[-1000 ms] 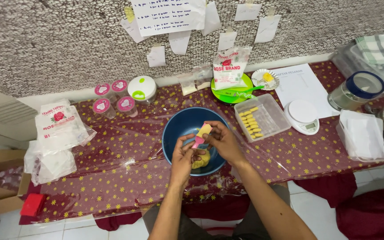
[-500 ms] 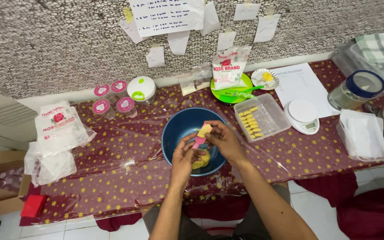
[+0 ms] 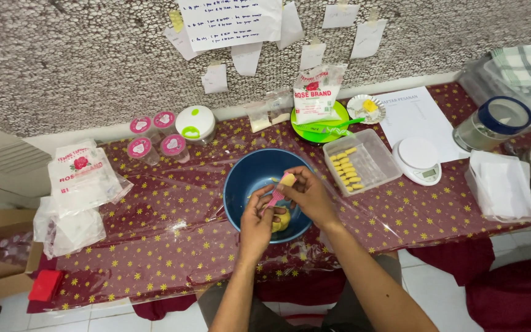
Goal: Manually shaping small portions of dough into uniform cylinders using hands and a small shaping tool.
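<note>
Over a dark blue bowl (image 3: 247, 178) both my hands meet. My right hand (image 3: 308, 197) pinches a small pale yellow piece of dough (image 3: 288, 179) at its fingertips. My left hand (image 3: 258, 218) holds a thin pink tool (image 3: 275, 197) whose tip touches that piece. A yellow lump of dough (image 3: 281, 221) lies in the bowl under my hands, mostly hidden. A clear plastic tray (image 3: 379, 157) to the right of the bowl holds a row of several small yellow dough pieces (image 3: 346, 169).
The table has a maroon cloth with yellow stars under clear plastic (image 3: 173, 227). A white scale (image 3: 420, 160), a green plate (image 3: 321, 126), a flour bag (image 3: 314, 92), pink-lidded jars (image 3: 155, 138), a blue-lidded jar (image 3: 496, 120) and white bags (image 3: 78, 184) stand around. A wall is behind.
My hands stay over the bowl with the dough piece and pink tool; only small finger movements show.
</note>
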